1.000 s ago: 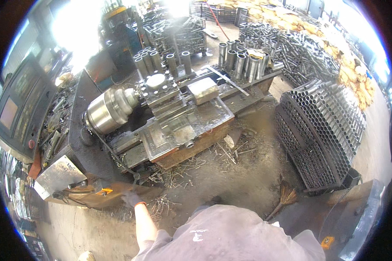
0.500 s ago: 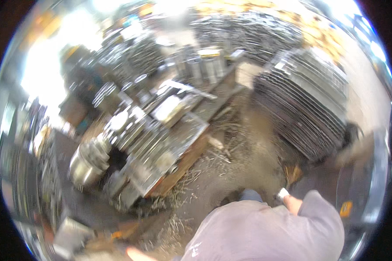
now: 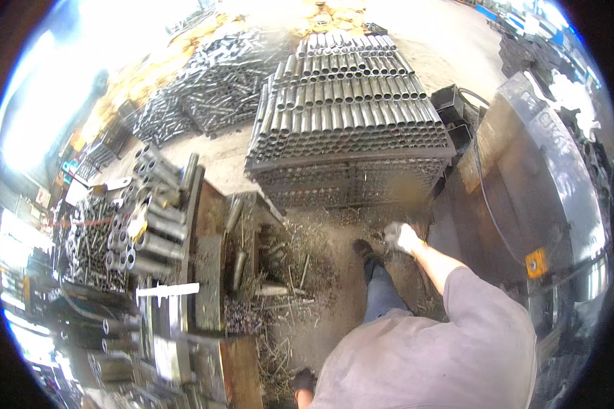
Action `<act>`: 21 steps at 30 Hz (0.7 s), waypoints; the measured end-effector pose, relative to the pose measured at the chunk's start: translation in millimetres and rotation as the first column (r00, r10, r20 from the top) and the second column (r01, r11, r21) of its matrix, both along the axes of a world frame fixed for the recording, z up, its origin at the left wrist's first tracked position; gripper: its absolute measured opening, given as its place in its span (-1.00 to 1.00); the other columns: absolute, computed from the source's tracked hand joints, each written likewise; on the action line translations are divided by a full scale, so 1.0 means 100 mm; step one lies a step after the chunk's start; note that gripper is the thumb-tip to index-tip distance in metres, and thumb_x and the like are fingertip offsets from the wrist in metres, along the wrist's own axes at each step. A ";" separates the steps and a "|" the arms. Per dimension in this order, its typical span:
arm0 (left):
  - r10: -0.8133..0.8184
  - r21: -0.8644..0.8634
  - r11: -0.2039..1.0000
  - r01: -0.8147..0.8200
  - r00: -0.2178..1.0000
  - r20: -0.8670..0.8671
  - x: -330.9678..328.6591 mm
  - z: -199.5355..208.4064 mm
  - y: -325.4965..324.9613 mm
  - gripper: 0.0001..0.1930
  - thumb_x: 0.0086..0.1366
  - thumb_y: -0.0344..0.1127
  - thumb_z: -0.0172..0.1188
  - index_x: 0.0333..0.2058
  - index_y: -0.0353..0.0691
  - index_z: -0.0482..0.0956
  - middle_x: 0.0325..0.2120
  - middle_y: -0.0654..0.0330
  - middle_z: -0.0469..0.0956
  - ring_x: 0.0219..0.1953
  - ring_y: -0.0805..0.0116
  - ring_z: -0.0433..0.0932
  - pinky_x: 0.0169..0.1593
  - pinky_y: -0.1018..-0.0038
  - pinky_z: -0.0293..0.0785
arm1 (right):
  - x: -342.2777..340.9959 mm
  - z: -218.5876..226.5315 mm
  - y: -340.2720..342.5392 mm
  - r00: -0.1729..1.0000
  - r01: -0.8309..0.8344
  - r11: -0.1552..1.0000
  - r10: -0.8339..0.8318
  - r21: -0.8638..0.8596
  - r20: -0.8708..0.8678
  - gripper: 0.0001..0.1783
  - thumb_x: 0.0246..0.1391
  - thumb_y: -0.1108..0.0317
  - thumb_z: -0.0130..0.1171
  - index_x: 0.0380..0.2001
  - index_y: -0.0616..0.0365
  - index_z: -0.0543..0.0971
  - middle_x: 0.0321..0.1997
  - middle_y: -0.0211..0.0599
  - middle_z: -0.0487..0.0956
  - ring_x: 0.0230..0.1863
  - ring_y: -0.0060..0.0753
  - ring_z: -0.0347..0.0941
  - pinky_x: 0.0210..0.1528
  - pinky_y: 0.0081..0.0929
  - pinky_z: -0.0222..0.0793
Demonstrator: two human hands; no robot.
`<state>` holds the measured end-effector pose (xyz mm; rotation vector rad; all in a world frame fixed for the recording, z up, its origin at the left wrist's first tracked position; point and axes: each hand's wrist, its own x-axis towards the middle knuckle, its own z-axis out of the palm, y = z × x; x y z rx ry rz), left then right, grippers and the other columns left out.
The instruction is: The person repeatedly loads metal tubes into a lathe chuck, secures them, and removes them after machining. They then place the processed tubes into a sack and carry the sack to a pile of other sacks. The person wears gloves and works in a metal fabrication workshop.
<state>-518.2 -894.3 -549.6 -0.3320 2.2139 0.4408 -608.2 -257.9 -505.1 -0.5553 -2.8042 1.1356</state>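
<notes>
My right hand (image 3: 402,237), in a white glove, hangs ahead of my body with its fingers curled in. I make out nothing in it. It is apart from everything, between the stack of metal tubes (image 3: 361,116) and the dark metal side of a large bin or machine (image 3: 518,184). My left hand (image 3: 304,379), low in the view, looks dark-gloved below a short strip of bare wrist, and its fingers cannot be made out. Nearest to it are the wooden edge of a workbench (image 3: 242,371) and metal scraps (image 3: 276,341) on the floor.
Short thick tubes (image 3: 160,225) and a white caliper-like tool (image 3: 168,290) lie on the bench at left. A heap of loose metal pieces (image 3: 211,88) rises behind. A cable (image 3: 481,170) runs down to a yellow control box (image 3: 536,263) at right.
My view has swung to the right, so the tube stack now stands ahead and the bench lies at left. My right arm reaches farther forward, and a leg has come into view.
</notes>
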 end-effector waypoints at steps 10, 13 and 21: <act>-0.461 -0.233 0.770 0.594 0.265 -0.847 -4.35 1.44 4.82 -0.29 0.29 -0.02 0.26 0.34 -0.21 0.38 0.16 -0.17 0.50 0.25 -0.17 0.46 0.41 -0.03 0.31 | -3.96 2.03 3.27 0.734 0.450 0.871 -0.233 0.199 -0.638 -0.44 0.12 0.27 0.30 0.19 0.21 0.51 -0.49 -0.26 0.62 -0.69 -0.47 0.38 -0.74 -0.49 0.34; -0.333 -0.344 0.756 0.557 -0.125 -0.934 -5.79 1.75 6.05 -0.25 0.30 -0.03 0.27 0.36 -0.30 0.32 0.22 -0.20 0.44 0.34 -0.19 0.38 0.45 -0.09 0.24 | -4.87 2.43 4.02 0.866 0.469 0.834 -0.369 0.291 -0.338 -0.14 0.10 0.17 0.32 0.44 0.18 0.32 -0.04 0.07 0.72 -0.28 -0.18 0.74 -0.34 -0.27 0.67; -0.385 -0.268 0.809 0.523 0.127 -0.914 -6.85 1.64 7.03 -0.18 0.37 0.11 0.23 0.40 -0.34 0.26 0.37 -0.37 0.27 0.45 -0.31 0.23 0.52 -0.13 0.07 | -6.56 2.75 5.12 0.876 0.466 0.698 -0.451 0.544 -0.171 -0.21 0.16 -0.11 0.26 0.29 0.23 0.43 0.05 0.00 0.71 0.03 -0.04 0.71 0.01 -0.09 0.64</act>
